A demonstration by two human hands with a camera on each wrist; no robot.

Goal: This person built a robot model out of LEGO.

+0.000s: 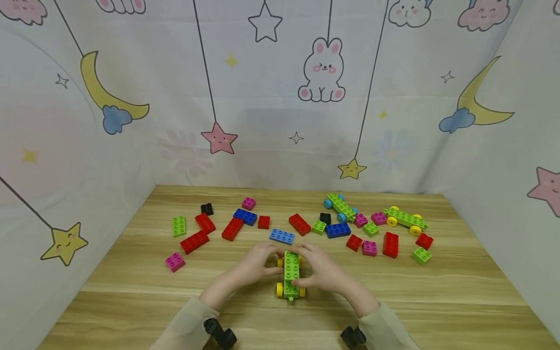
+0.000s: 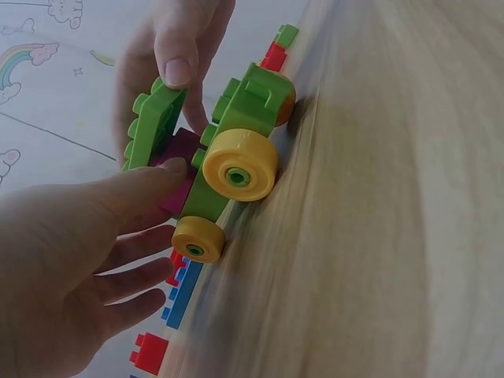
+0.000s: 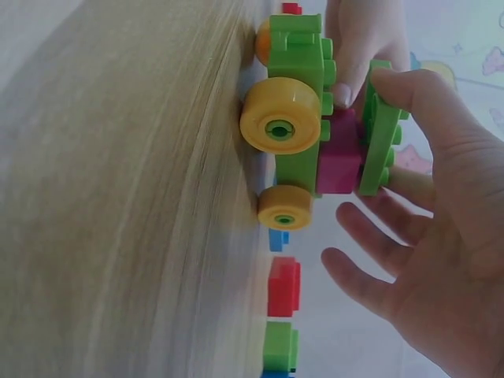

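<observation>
A green wheeled base [image 3: 298, 173] with yellow wheels [image 2: 240, 167] stands on the table in front of me, in the middle of the head view. On its studs sits a magenta brick [image 3: 339, 150]. Above that is a green studded brick [image 1: 290, 265], tilted in the left wrist view, its near end raised off the base. My right hand [image 1: 323, 266] pinches this green brick, thumb at the near end and fingers at the far end. From the other side my left hand [image 1: 257, 265] holds the magenta brick, thumb against its side; its lower fingers stretch out loosely.
Behind the hands lie scattered bricks, among them a light blue brick [image 1: 282, 236], red brick [image 1: 299, 224] and dark blue brick [image 1: 338, 230]. Two more green wheeled bases, one blue-wheeled [image 1: 341, 207] and one yellow-wheeled [image 1: 406, 218], stand back right. A patterned cloth [image 1: 271, 112] encloses the table.
</observation>
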